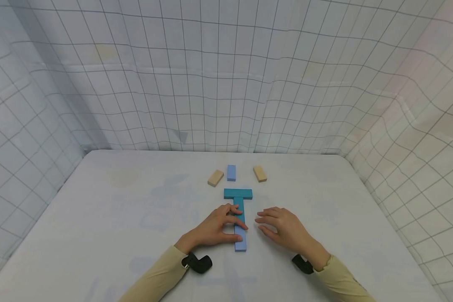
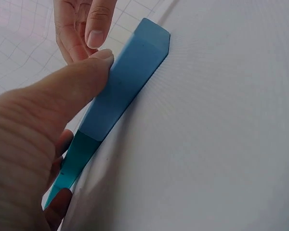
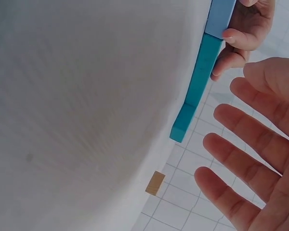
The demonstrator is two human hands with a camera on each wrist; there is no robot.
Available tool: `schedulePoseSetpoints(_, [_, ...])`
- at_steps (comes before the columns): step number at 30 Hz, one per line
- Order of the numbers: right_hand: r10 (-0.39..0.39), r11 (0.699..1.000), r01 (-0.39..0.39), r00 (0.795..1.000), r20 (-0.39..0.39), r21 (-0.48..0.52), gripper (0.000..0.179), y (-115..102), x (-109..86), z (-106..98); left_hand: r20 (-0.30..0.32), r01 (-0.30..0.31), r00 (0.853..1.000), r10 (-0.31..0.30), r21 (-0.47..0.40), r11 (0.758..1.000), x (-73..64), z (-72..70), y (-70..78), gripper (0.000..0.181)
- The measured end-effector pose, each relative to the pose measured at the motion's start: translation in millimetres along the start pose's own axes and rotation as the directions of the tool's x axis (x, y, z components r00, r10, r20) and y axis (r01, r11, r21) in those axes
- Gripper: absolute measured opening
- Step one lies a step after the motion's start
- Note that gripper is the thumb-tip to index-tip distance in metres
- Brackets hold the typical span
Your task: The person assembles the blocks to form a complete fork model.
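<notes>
In the head view, two teal blocks form a T: a crossbar block [image 1: 238, 193] and an upright block [image 1: 238, 202] butted against its near edge. A light blue block [image 1: 240, 246] continues the stem toward me, end to end with the upright. My left hand [image 1: 214, 227] rests over the stem from the left, thumb touching the blue block and fingertips on the teal upright, partly covering where they meet. In the left wrist view, the thumb lies along the blue block [image 2: 123, 86]. Right of the stem, my right hand [image 1: 287, 228] hovers with loosely spread fingers, holding nothing.
Beyond the T lie a second light blue block [image 1: 231, 173] and two tan wooden blocks, a left one [image 1: 216, 178] and a right one [image 1: 260, 173]. The white table [image 1: 136, 209] ends at a gridded curtain [image 1: 219, 84].
</notes>
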State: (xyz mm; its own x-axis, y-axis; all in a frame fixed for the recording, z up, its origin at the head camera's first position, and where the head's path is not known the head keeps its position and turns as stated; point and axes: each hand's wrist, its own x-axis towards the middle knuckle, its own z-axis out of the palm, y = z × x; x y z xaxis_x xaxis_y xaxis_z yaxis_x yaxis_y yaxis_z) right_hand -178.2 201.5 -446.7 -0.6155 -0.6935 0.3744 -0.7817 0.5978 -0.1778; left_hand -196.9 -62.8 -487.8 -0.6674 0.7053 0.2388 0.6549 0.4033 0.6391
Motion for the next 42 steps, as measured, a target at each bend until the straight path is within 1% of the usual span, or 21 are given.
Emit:
schedulePoseSetpoints(9, [-0.008, 1.000, 0.008, 1.000, 0.005, 0.003, 0.021, 0.0, -1.5, 1.7, 0.003, 0.007, 1.000, -0.007, -0.001, 1.000, 0.1, 0.4, -1.2, 0.031])
schedulePoseSetpoints(15, [-0.013, 1.000, 0.013, 1.000, -0.008, 0.001, 0.020, 1.6, 0.3, 1.6, 0.001, 0.005, 1.000, -0.005, -0.004, 1.000, 0.0, 0.5, -1.4, 0.033])
schedulePoseSetpoints(21, [-0.042, 0.999, 0.042, 0.999, -0.023, -0.007, 0.021, 7.7, 7.1, 1.0, -0.001, 0.016, 1.000, -0.016, -0.013, 1.000, -0.5, 0.2, -1.2, 0.034])
schedulePoseSetpoints(26, [-0.043, 0.999, 0.043, 0.999, -0.025, 0.002, 0.021, 17.3, 18.5, -2.1, -0.007, 0.005, 1.000, -0.005, -0.017, 1.000, -0.2, 0.1, -1.2, 0.033])
schedulePoseSetpoints(29, [-0.018, 1.000, 0.019, 1.000, -0.014, 0.019, 0.021, 24.2, 27.7, -4.3, -0.006, 0.003, 1.000, -0.003, -0.020, 1.000, -0.2, 0.0, -0.9, 0.034])
schedulePoseSetpoints(34, [0.053, 0.998, -0.053, 0.999, -0.013, 0.024, 0.023, 37.9, 44.6, -5.5, 0.000, 0.014, 1.000, -0.014, -0.031, 0.999, -0.1, -0.6, -0.3, 0.035])
schedulePoseSetpoints(38, [0.110, 0.993, -0.109, 0.993, -0.030, 0.033, 0.027, 49.7, 59.2, -4.7, -0.004, 0.020, 1.000, -0.020, -0.038, 0.999, -0.4, -1.3, 0.4, 0.037])
schedulePoseSetpoints(42, [0.174, 0.984, -0.173, 0.985, -0.010, 0.032, 0.034, 61.1, 74.1, -2.2, -0.011, 0.020, 1.000, -0.021, -0.049, 0.999, -1.2, -2.1, 1.0, 0.037])
